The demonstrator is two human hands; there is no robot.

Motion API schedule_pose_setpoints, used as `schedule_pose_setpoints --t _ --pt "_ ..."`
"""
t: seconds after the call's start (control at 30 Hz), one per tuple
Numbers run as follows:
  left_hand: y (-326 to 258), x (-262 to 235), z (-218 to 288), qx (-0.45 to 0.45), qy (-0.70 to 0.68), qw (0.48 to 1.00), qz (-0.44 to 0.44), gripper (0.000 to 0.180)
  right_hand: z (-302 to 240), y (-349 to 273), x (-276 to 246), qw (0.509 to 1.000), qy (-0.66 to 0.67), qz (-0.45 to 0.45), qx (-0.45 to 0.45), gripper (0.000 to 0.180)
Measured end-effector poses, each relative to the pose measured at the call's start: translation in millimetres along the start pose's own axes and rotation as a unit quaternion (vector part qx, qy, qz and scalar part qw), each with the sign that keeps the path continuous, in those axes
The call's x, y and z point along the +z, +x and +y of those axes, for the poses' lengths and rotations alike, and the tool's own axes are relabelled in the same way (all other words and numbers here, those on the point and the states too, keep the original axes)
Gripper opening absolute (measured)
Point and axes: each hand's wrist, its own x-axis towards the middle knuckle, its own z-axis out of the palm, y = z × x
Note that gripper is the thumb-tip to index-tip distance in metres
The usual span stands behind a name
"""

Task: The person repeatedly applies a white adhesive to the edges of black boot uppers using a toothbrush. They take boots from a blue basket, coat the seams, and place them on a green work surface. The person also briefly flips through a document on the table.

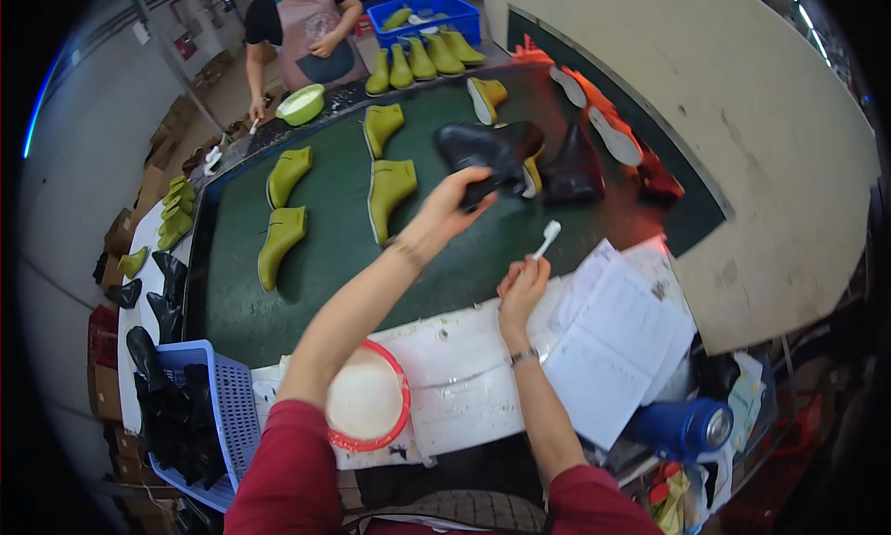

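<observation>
Black boot [478, 150] in left fingers [472, 175]

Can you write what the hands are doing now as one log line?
left hand: holds black boot | right hand: holds white brush | dark green surface: yellow-green boots | by left forearm: red-rimmed tub

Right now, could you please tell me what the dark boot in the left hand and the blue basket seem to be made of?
Dark boot: perhaps leather or a synthetic, looking smooth with a faint sheen; the blur leaves it open.
Blue basket: probably moulded plastic, fairly matt, judging by its regularly perforated wall.
</observation>
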Motion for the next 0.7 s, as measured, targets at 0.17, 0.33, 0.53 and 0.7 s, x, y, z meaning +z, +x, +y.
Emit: schedule_pose_setpoints --t 0.17,0.33,0.53,0.7 --pt "76.5 28.4 16.4 0.174 0.068 0.98 -0.063 0.018 11.3 -4.6 2.7 0.997 -0.063 -0.041 -0.036 0.015" --pt "-19.8 36.8 -0.7 0.176 0.403 0.892 -0.105 0.088 -7.2 7.9 -7.7 0.993 -0.116 -0.004 0.02 0.019" --pt "-336.8 -80.3 91.8 0.545 0.69 0.428 0.207 0.036 -9.0 9.9 -8.9 0.99 -0.12 -0.068 -0.015 0.021" --pt "-544.0 -259.9 164.8 0.099 0.676 0.217 0.697 0.074 -10.2 -9.8 9.2 0.99 -0.082 -0.113 -0.014 0.023"
